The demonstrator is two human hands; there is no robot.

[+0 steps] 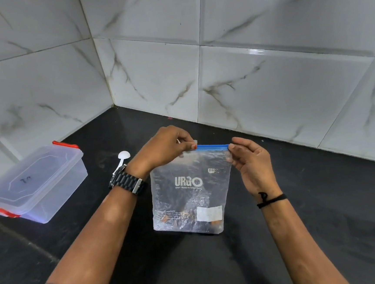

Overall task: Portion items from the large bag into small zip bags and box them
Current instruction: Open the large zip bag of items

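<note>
Upright clear blue-zip bag [192, 193], countertop centre

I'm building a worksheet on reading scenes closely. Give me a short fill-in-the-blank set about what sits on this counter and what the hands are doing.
1. Both hands, left hand and right hand, pinch the top of the zip bag, whose seal strip is coloured ____.
2. The plastic box has clips coloured ____.
3. The white spoon lies between the plastic box and the ____.
4. The wristwatch is on the ____ wrist.

Missing words: blue; red; zip bag; left
</note>
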